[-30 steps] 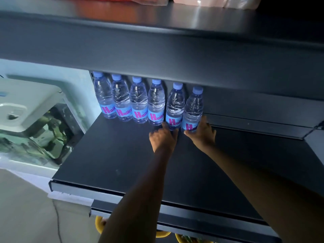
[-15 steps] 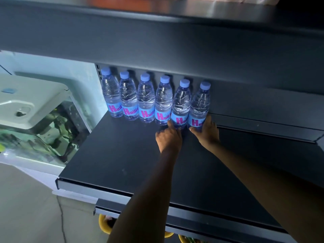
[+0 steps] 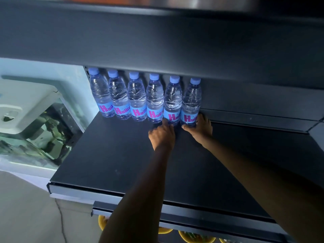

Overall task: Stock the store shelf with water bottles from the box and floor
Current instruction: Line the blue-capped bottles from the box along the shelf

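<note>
Six water bottles (image 3: 137, 99) stand upright in a single row at the very back of the dark shelf (image 3: 114, 155), shoulder to shoulder, starting at its left end. Each has a pale blue cap and a blue label with pink lettering facing you. Counting from the left, the fifth bottle (image 3: 172, 102) and the sixth bottle (image 3: 191, 102) are the ones you have hands on. Your right hand (image 3: 201, 128) wraps the foot of the sixth bottle, thumb on its near left side and fingers round its right side, low on the label. Your left hand (image 3: 162, 135) lies knuckles up at the foot of the fifth bottle, one fingertip up against the label's lower left edge. The rest of its fingers are tucked out of sight, so you cannot tell whether it grips the bottle or only touches it. Both forearms (image 3: 140, 199) reach in from the lower edge of the view, across the front of the shelf. The upper shelf (image 3: 157, 41) overhangs the row, its underside just above the caps. Below the front lip sits a lower shelf (image 3: 192, 216), and yellow objects (image 3: 164, 230) peek out beneath it, too hidden to name. Off the left end stands a glass-fronted case (image 3: 43, 130) with a white top, and a thin cable (image 3: 60, 220) runs down the pale surface (image 3: 22, 207) below it.
</note>
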Available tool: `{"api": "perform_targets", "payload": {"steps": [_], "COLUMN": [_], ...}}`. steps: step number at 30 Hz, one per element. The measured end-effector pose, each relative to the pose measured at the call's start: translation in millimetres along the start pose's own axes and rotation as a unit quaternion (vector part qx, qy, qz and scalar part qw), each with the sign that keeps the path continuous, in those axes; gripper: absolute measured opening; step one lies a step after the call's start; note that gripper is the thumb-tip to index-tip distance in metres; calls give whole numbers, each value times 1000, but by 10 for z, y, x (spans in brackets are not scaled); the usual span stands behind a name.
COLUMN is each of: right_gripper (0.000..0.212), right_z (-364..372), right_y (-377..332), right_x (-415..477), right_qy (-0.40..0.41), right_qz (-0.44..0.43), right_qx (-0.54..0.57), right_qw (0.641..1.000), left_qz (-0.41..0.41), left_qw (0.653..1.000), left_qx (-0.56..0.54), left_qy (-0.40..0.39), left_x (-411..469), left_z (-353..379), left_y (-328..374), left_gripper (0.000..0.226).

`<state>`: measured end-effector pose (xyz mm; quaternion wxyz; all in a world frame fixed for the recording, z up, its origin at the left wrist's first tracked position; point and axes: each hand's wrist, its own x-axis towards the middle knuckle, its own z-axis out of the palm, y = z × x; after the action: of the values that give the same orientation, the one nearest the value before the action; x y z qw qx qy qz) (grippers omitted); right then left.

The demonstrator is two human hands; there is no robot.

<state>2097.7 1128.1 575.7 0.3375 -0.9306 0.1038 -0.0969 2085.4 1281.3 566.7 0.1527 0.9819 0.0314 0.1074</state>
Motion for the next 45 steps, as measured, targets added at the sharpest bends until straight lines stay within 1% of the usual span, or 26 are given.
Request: {"api": "perform_targets", "payload": {"steps": [3,6,8,10,11,13,17,20,22,28,30,33,35,38,41,43,45], "right_gripper": [75,80,71,56,50,42,42,45,48,49,48,48,49,51,52,51,50], "right_z": [-8,-47,-96,-163,-185,-234,-445,-689,-851,-1230,-1310,-1414,-1473,-1515,-1440,-1307,-1138], "right_y": [22,47,37,18,26,53,178,313,442,812,930,1120,1274,1566,2011,2428,2906], "right_x": [-32,-174,-332,-553,-672,-947,-1389,-1655,-1825,-2346,-2547,-2879,-3110,-3506,-3938,-4275,-4669], "right_qy": [4,7,9,32,46,46,25,17,12,-13,-10,-16,-18,-12,-4,-4,-6], "right_qz": [18,36,56,98,105,94,55,35,26,-31,-40,-41,-70,-95,-73,-36,19], "right_qx": [38,129,217,293,311,317,278,254,228,135,115,100,83,52,39,32,25], "right_qw": [999,991,975,951,943,943,959,966,973,990,993,994,994,994,997,999,999], "left_qz": [-1,-4,-9,-15,-19,-29,-61,-45,-37,24,32,85,114,126,94,65,50], "left_qw": [1000,1000,1000,999,999,998,989,978,976,965,960,948,937,927,938,944,946], "left_qx": [-3,-10,-16,-28,-33,-52,-133,-199,-212,-261,-279,-307,-331,-354,-332,-315,-298], "left_qy": [1,-3,-7,-4,-1,-6,-31,-30,-26,-20,-18,4,12,12,-30,-70,-116], "left_x": [-6,-7,-5,-23,-35,-51,-82,-253,-481,-1481,-1822,-2339,-2706,-3302,-3960,-4428,-4897], "left_z": [-9,-25,-44,-65,-79,-120,-203,-278,-294,-390,-385,-393,-383,-177,296,652,997], "left_y": [2,4,15,21,24,30,10,-41,-17,348,458,558,598,586,486,392,293], "left_gripper": [35,34,33,33,34,37,44,42,40,27,26,30,32,23,21,18,20]}}
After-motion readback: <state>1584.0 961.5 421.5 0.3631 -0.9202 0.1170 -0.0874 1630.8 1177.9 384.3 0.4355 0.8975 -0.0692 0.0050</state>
